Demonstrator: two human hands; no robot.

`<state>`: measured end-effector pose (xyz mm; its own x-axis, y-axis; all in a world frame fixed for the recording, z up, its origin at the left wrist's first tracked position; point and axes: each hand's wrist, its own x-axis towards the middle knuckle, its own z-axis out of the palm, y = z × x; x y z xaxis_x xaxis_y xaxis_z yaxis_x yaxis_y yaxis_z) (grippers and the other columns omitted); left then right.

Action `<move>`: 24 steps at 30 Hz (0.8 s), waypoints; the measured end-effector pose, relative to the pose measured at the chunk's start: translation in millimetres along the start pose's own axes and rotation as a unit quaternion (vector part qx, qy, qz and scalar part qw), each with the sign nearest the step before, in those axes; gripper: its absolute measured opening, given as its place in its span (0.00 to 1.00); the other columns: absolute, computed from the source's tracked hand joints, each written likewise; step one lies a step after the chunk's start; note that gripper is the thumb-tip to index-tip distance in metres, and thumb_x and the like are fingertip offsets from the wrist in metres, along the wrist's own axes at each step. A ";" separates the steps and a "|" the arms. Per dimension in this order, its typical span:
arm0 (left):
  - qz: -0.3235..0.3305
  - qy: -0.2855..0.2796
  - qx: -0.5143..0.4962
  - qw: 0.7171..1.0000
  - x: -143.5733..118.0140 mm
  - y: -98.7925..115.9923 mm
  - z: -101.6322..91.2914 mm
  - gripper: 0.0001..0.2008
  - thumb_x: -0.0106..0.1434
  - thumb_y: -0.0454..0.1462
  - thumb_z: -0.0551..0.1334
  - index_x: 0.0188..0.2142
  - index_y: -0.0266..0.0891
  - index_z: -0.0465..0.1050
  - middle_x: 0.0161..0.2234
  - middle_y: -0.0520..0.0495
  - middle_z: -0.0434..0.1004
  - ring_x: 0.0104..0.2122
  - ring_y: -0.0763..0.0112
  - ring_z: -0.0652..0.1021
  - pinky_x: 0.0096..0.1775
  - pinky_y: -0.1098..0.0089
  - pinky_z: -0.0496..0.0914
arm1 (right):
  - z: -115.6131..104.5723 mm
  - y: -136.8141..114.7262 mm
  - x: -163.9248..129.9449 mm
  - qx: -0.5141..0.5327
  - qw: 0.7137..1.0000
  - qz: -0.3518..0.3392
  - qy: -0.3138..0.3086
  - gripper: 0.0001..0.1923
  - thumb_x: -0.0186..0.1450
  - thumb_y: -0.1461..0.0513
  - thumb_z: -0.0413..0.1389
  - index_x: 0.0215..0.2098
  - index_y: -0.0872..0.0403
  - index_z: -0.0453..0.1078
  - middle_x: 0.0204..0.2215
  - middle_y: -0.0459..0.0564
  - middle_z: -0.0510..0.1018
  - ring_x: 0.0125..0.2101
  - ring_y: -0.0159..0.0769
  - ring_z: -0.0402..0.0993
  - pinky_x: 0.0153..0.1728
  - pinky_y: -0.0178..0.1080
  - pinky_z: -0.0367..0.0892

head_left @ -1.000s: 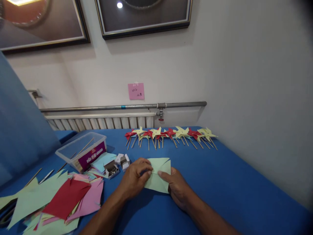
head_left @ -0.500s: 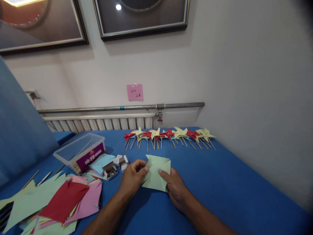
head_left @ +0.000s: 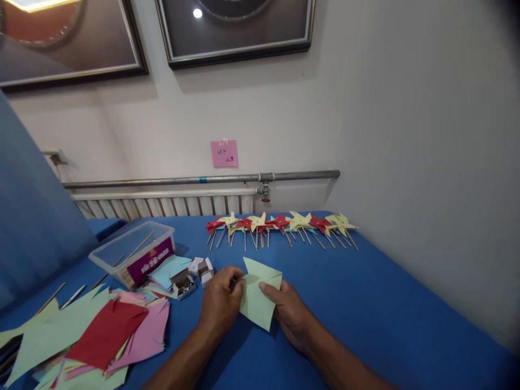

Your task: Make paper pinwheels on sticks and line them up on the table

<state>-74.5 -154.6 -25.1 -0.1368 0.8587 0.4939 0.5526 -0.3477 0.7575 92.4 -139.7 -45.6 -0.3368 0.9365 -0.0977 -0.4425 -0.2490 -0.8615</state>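
A pale green paper square with cut corners is held between both my hands just above the blue table. My left hand pinches its left side near the middle. My right hand holds the right side, with a finger pressing a folded flap at the centre. The sheet is tilted, one point facing me. Two small open boxes of pins lie just left of my left hand.
A row of finished red and yellow pinwheels on sticks lies along the back. A clear plastic tub with sticks stands at the left. Loose red, pink and green cut sheets cover the near left. A wall runs along the right.
The green sheet has turned and lifted, so one corner now points towards me. My left fingers have shifted onto its centre fold; my right hand stayed in place.
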 end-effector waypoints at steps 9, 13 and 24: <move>0.211 -0.080 0.080 0.971 -5.0 -13.0 1.8 0.16 0.63 0.24 0.54 0.40 0.40 0.77 0.39 0.44 0.80 0.38 0.67 0.81 0.41 0.70 0.72 | 0.2 4.4 5.0 0.006 1.000 -0.018 0.009 0.20 0.57 0.50 0.70 0.38 0.57 0.79 0.30 0.53 0.86 0.31 0.45 0.82 0.39 0.46 0.74; 0.236 -0.088 0.136 0.958 -5.4 -13.6 0.8 0.14 0.66 0.26 0.54 0.39 0.39 0.78 0.40 0.42 0.80 0.38 0.67 0.80 0.39 0.71 0.72 | 0.3 1.9 3.1 0.010 1.000 -0.006 0.009 0.20 0.58 0.49 0.70 0.37 0.56 0.78 0.29 0.53 0.85 0.30 0.44 0.82 0.39 0.45 0.73; 0.290 -0.068 0.216 0.930 -4.5 -15.3 0.5 0.14 0.67 0.27 0.54 0.38 0.39 0.78 0.38 0.44 0.79 0.33 0.68 0.77 0.35 0.70 0.69 | -0.2 6.6 5.8 -0.003 0.998 -0.014 0.055 0.24 0.50 0.58 0.72 0.43 0.56 0.77 0.34 0.53 0.87 0.34 0.45 0.83 0.38 0.43 0.75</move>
<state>-81.9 -152.9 -39.2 0.3765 0.6239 0.6848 0.7836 -0.6088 0.1238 87.7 -135.9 -52.0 -0.2302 0.9649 -0.1267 -0.4457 -0.2203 -0.8676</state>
